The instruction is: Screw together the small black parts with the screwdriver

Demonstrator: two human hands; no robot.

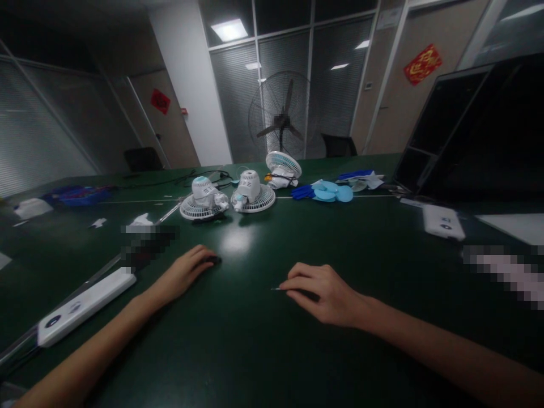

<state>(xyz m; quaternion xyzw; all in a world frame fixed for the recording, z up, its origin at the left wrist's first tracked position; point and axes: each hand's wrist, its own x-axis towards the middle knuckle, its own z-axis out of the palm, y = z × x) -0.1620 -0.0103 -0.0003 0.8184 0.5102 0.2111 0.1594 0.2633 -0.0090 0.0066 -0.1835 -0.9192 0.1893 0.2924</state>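
Observation:
My left hand (pixel 193 267) rests on the dark green table (pixel 238 351), its fingers closed round a small dark object (pixel 217 259) that pokes out at the fingertips. What kind of object that is cannot be made out. To the right, my right hand (pixel 318 292) pinches a small, thin, shiny piece (pixel 275 289) between thumb and fingers, its tip pointing left. Beyond both hands, two white fan heads (pixel 203 198) (pixel 254 192) lie grille down. A third white fan head (pixel 283 169) stands tilted behind them.
Light-blue fan blades (pixel 329 191) lie beside dark-blue material at the back. A long white device (pixel 87 306) lies by my left forearm, and another white device (pixel 443 222) at right. Crumpled white scraps (pixel 142 220) and a blue basket (pixel 83 195) are at left. A black screen-like panel (pixel 476 130) stands right.

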